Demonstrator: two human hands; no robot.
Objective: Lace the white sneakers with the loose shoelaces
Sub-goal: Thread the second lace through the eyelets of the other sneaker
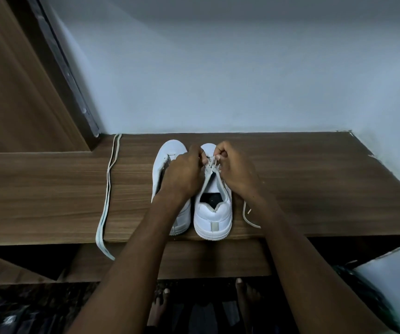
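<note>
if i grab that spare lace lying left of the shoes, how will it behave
The spare lace will likely be floppy: it lies limp along the wooden shelf and its end droops over the front edge. It looks thin and flat, so probably very light. Doubled into two strands, it may slide off or trail unevenly if lifted by one point.

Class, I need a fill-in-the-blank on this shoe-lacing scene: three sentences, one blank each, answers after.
1. Both hands work a lace at the ____ white sneaker.
2. The spare loose white shoelace lies to the ____ of the pair.
3. The sneakers stand on a brown ____ shelf.

Missing words: right; left; wooden
</note>
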